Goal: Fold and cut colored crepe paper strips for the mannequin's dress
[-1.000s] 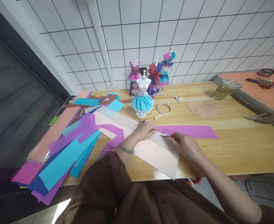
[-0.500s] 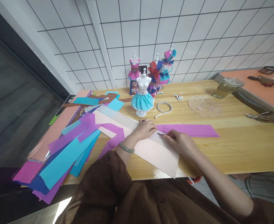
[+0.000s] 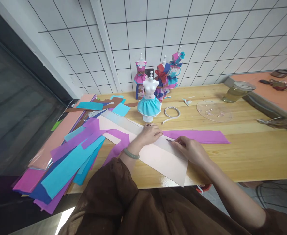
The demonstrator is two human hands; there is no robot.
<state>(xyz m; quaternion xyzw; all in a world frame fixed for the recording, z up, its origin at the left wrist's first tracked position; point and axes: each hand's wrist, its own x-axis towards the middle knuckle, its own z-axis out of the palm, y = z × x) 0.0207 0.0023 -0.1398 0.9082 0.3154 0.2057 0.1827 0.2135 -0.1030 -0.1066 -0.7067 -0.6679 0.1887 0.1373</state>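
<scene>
1. Since the first frame: right hand [image 3: 189, 149] has crept slightly toward the left hand [image 3: 151, 134]; the dark-tipped tool travels with it.
2. Sheer whitish strip [image 3: 120, 121] lies slantwise on a pale pink sheet [image 3: 163, 160], both on the wooden table [image 3: 253, 156] before the person.
3. Right grip: narrow, thumb and fingers closed on the small dark-tipped tool [image 3: 168, 140], its point at the strip's far edge.
4. Left hand: fingers bent, resting on the strip; pinching or only pressing, cannot tell.
5. Just beyond: purple strip [image 3: 197, 136], running rightward.
6. Farther: white mannequin [image 3: 150, 87], turquoise skirt [image 3: 149, 106], upright; coiled white band [image 3: 172, 117] beside it.
</scene>
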